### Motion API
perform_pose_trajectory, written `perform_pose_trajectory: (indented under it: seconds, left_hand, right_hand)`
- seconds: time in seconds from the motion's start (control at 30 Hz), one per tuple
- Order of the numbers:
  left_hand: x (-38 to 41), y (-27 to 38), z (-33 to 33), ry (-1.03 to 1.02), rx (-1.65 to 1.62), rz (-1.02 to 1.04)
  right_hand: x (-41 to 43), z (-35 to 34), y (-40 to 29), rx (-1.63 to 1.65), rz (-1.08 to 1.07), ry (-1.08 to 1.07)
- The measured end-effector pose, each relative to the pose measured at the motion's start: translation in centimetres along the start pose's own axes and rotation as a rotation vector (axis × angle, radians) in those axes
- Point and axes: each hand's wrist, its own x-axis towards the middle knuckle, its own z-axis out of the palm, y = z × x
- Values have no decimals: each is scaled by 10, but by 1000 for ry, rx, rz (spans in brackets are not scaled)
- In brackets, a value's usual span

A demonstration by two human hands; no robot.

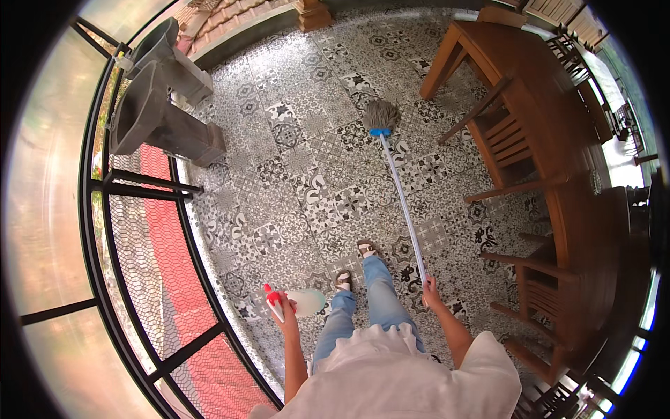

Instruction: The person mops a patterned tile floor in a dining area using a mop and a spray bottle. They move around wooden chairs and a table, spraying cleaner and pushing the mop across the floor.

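Observation:
My left hand (288, 315) grips a spray bottle (310, 302) by its red and white trigger head. The bottle's body is translucent and points to the right, towards my feet. In my right hand (431, 296) is the upper part of a long, pale mop handle (405, 209). The handle runs forward across the floor to a blue socket and a grey string mop head (381, 114), which rests on the patterned tiles (314, 183) ahead of me.
On the right stand a long wooden table (565, 105) and several wooden chairs (505, 144). Two grey basins on pedestals (172, 118) are at the left, beside a black-framed wire mesh railing (157, 251). A low kerb (241, 39) edges the far floor.

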Motion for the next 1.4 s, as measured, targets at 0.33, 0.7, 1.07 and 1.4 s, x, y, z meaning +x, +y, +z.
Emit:
perform_pose_trajectory:
  seconds: [0.33,0.7,1.07,1.4]
  left_hand:
    - [24,0,38,-9,33,23]
    - [-19,-4,9,344,-90,3]
    - [-126,-46,-59,650,-24,-121]
    - [-166,-76,-107,554,-128,-106]
  right_hand:
    - [-270,-143,-11,-650,146,168]
    - [100,-26,-184,-582,-281,83]
    - [300,263,-423,-281,-357,22]
    - [63,135,-124,-452,-223,-226]
